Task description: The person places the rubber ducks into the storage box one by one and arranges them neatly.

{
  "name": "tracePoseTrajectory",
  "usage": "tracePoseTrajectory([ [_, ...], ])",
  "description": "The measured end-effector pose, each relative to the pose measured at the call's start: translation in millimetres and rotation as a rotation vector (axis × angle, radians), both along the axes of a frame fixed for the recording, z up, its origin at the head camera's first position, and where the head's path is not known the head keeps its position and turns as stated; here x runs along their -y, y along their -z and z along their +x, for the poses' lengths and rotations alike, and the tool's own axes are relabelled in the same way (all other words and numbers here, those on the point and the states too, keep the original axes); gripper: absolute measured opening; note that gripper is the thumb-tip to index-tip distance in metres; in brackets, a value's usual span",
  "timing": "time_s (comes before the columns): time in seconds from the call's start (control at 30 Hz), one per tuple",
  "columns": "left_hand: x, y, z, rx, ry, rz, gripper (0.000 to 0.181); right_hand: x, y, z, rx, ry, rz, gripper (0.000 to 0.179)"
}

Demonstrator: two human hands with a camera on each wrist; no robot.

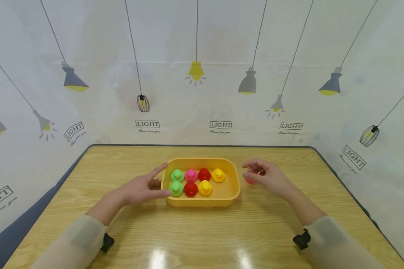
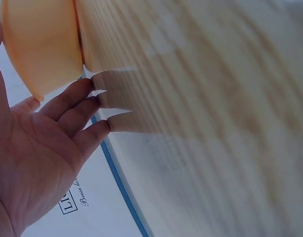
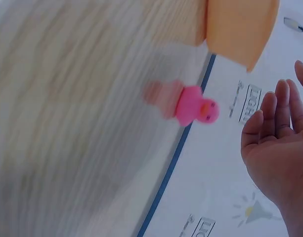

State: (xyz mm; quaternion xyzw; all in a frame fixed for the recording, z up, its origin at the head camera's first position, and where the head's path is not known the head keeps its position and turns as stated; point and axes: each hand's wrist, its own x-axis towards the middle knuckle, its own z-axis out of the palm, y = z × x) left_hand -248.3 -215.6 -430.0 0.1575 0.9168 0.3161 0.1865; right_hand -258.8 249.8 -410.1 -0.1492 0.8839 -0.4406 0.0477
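Toy ducks stand in two rows inside a yellow plastic tray [image 1: 202,203]: two green, one pink [image 1: 190,175], two red and two yellow. My left hand [image 1: 140,189] spans the tray's left end, its index finger at the far corner and its thumb at the near one. In the left wrist view its other fingers reach down to the tabletop beside the tray. Right of the tray, a pink duck [image 3: 193,106] stands on the table, mostly hidden by my right hand [image 1: 271,179] in the head view. That hand hovers over it, fingers loosely bent, apart from the duck in the right wrist view.
The wooden table [image 1: 202,231] has a dark edge. Behind and beside it hangs a pale cloth [image 1: 175,45] printed with lamps and the word LIGHT. A black strap or band [image 1: 107,242] shows at each wrist.
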Motion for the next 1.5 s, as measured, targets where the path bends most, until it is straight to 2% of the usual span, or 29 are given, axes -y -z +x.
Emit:
tracePoseTrajectory([
  [0.3,1.4,0.1,-0.9,0.000,0.000,-0.003,0.108,-45.8,8.5,7.8,-0.003,0.035,0.045,0.037],
  [0.57,2.8,3.7,-2.5,0.000,-0.006,-0.006,0.107,-65.6,18.6,-0.2,0.026,0.040,0.075,0.039],
  [0.9,3.0,2.1,-2.4,0.007,-0.004,-0.003,0.107,-59.8,15.8,-16.6,0.079,0.018,0.146,0.048],
  [1.13,2.4,1.9,-1.9,0.012,-0.010,-0.003,0.108,-52.7,20.7,-27.6,0.133,-0.027,0.141,0.047],
  [1.5,1.3,1.4,-1.7,0.015,-0.016,0.005,0.108,-45.1,27.7,-34.0,0.161,-0.033,0.168,0.043],
])
